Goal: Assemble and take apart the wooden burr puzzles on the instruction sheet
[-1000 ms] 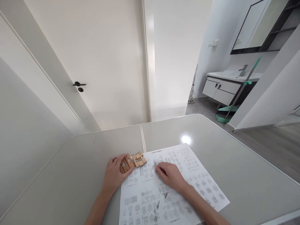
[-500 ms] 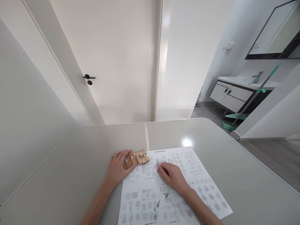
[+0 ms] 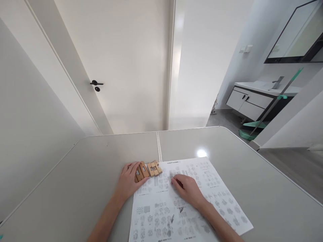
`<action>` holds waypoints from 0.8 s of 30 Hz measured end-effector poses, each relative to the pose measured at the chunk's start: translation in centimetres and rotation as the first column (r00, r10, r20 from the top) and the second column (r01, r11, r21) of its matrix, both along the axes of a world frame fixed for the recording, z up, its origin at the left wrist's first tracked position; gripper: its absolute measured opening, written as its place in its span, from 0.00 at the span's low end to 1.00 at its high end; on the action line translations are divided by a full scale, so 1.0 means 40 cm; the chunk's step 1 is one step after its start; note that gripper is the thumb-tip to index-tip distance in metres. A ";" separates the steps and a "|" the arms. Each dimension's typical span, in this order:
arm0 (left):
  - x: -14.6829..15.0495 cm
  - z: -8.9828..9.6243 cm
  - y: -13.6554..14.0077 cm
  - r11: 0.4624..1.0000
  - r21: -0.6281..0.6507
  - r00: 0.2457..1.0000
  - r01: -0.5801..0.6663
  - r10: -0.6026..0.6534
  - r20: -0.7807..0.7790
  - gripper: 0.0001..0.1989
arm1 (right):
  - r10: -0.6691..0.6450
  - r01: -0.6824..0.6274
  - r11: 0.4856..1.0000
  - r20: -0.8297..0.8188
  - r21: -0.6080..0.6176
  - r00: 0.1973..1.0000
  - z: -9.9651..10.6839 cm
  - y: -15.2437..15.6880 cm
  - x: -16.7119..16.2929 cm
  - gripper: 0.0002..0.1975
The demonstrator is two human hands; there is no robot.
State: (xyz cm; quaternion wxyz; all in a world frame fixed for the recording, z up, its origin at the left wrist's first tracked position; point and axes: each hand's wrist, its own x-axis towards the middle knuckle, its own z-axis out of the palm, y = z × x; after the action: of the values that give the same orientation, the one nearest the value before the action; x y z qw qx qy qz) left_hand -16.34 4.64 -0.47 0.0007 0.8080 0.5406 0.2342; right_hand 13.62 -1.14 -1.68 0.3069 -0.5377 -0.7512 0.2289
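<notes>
And it's a holding moment here! The wearer's view swung slightly left over the past second and has now all but settled, yet neither hand has made any clear move across the table. What does that mean for the work? The wooden pieces lie just where they lay against the sheet, so no handling step shows; this looks to me like a pause.

The left hand (image 3: 127,181) is wrapped around the brown blocks (image 3: 141,172), fingers over the far side, thumb along the near one. Just to their right sits the pale puzzle (image 3: 154,168), by the sheet's far left corner, with no hand on it. The right hand (image 3: 189,190) rests curled in on the sheet (image 3: 161,198), loosely closed; whether anything small hides inside, I can't tell.

Underneath, a grey table (image 3: 75,181), a seam (image 3: 158,144) running across it and a bright glare beyond the sheet. Past that, a white door (image 3: 131,60) with a black handle (image 3: 97,83); off right, a sink cabinet (image 3: 248,102), a mirror (image 3: 292,33) and a green dustpan (image 3: 247,134).
</notes>
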 end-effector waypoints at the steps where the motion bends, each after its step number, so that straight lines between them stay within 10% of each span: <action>1: 0.000 -0.002 0.001 1.000 0.006 1.000 0.001 -0.001 0.000 0.32 | 0.000 0.000 1.000 0.000 0.001 1.000 0.000 0.000 0.000 0.19; 24: -0.026 0.031 -0.009 0.997 -0.002 0.995 0.078 -0.078 0.061 0.32 | 0.047 -0.048 0.999 -0.035 -0.020 0.998 0.000 0.002 0.001 0.20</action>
State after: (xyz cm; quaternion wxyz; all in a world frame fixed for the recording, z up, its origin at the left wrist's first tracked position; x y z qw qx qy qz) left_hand -17.39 4.27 0.78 0.0279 0.8210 0.5090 0.2572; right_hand 13.66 -1.06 -1.69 0.3087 -0.5187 -0.7561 0.2530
